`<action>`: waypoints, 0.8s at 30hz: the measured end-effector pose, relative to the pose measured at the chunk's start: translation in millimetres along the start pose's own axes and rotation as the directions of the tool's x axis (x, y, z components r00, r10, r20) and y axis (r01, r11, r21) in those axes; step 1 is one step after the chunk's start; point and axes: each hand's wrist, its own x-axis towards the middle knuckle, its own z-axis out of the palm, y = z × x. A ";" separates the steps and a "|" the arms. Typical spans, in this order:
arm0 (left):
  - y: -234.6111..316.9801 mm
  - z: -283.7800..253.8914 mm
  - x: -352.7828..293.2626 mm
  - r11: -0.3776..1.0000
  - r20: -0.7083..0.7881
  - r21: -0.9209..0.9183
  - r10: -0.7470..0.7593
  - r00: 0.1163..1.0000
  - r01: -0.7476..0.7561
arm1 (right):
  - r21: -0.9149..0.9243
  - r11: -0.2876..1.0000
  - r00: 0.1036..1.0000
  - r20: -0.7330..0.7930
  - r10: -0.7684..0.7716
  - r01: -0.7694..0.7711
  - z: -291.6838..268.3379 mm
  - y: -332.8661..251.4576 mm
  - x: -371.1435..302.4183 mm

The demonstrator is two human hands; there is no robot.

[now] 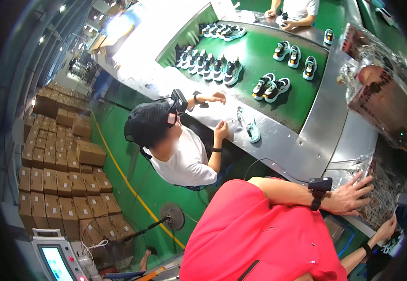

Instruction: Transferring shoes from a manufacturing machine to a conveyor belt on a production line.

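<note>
My left hand (352,193), a dark camera strapped at its wrist (320,185), is spread wide with nothing in it. Its fingers lie over or against a crumpled, clear-plastic-covered surface (376,196); whether they press on it I cannot tell. Lower right, my right hand (385,230) wears a black wristband and reaches up beside this surface. Its fingertips are partly lost in the dark rim, so its grip is unclear. Just below it lies a light and dark item (392,246), perhaps a shoe. A plastic-wrapped machine (381,98) stands above my hands.
A co-worker in a black cap (148,119) sits at the metal bench edge, hands near a pale turquoise shoe part (251,131). Several sneakers (210,67) stand on the green belt (255,51). Another person (299,14) holds a shoe. Stacked cartons (56,182) and a control screen (56,262) are left.
</note>
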 end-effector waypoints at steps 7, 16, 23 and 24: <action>-3.3 -0.6 -1.2 1.000 -0.022 -0.014 -0.006 1.000 0.006 | 0.033 0.998 0.987 -0.149 0.052 -0.048 -4.2 10.6 -2.0; -3.1 1.4 -3.3 0.993 -0.029 -0.120 -0.014 0.999 0.010 | 0.425 0.904 0.999 0.007 0.037 -0.037 -12.5 -1.0 -12.1; 5.4 12.2 -0.2 0.963 -0.099 -0.249 -0.133 0.986 0.105 | 0.159 0.983 0.995 0.056 0.084 -0.092 -20.4 -17.4 -13.6; 4.3 13.3 -0.3 0.956 -0.113 -0.272 -0.142 0.983 0.106 | 0.183 0.982 0.998 0.049 0.044 -0.052 -20.4 -23.4 -17.4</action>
